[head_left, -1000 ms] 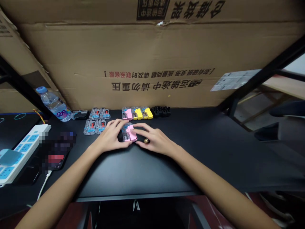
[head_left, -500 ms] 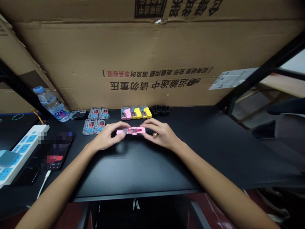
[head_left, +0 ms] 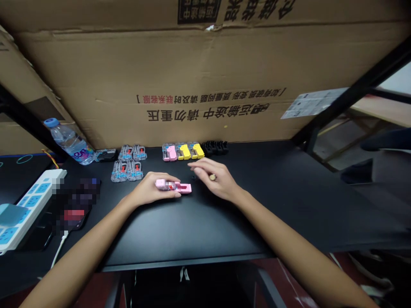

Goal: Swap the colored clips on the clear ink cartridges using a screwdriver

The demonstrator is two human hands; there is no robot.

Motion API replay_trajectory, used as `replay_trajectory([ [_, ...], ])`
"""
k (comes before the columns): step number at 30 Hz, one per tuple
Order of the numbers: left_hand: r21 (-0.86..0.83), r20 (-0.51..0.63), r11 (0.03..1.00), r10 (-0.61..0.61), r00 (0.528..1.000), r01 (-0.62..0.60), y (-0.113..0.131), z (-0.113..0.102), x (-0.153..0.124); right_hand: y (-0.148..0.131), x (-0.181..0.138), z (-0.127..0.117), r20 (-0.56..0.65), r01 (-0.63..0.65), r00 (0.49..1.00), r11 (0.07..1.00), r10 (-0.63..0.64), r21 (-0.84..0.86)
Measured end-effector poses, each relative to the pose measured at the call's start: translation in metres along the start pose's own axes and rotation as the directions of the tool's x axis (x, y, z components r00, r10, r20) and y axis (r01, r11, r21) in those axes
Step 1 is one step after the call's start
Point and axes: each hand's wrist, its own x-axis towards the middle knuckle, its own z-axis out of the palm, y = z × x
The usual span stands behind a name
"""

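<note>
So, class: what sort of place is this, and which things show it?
Probably a makeshift workbench, perhaps in a workshop: small plastic parts stand grouped along the back, cardboard rises behind, and a power strip lies at the left.

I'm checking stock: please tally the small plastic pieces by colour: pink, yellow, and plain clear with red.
Pink-and-clear boxy plastic pieces: 2, one in the left hand
Yellow-and-clear boxy plastic pieces: 2
Clear plastic pieces with red parts, without pink or yellow: 4
Total: 8

Pink-and-clear device [head_left: 171, 186] in the left grip [head_left: 149, 188], right grip [head_left: 218, 179] near, 2 yellow devices [head_left: 184, 152] beyond
</note>
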Motion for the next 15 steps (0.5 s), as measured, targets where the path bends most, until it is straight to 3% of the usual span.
replay_trajectory([
  [2, 0.015, 0.037, 1.000, 0.004, 0.999, -0.005, -0.003, 0.001, 0.000, 0.003, -0.001, -0.003, -0.115, -0.045, 0.992, 0.995, 0.054, 0.087],
  [4, 0.012, 0.051, 1.000, 0.001, 0.999, -0.001, -0.004, 0.001, 0.000, 0.002, -0.001, -0.006, -0.150, -0.070, 0.983, 0.975, 0.103, 0.210],
  [7, -0.002, 0.059, 1.000, 0.002, 0.998, -0.002, -0.005, 0.002, 0.001, -0.004, 0.000, -0.008, -0.096, -0.174, 0.970, 0.915, 0.222, 0.363],
  [11, -0.010, 0.065, 1.000, -0.007, 0.998, 0.008, -0.005, 0.003, 0.001, -0.021, 0.005, -0.002, 0.028, -0.381, 0.913, 0.829, 0.406, 0.409],
  [15, -0.014, 0.066, 1.000, -0.004, 0.998, 0.005, -0.007, 0.006, 0.001, -0.030, 0.005, 0.007, 0.139, -0.458, 0.886, 0.787, 0.443, 0.414],
])
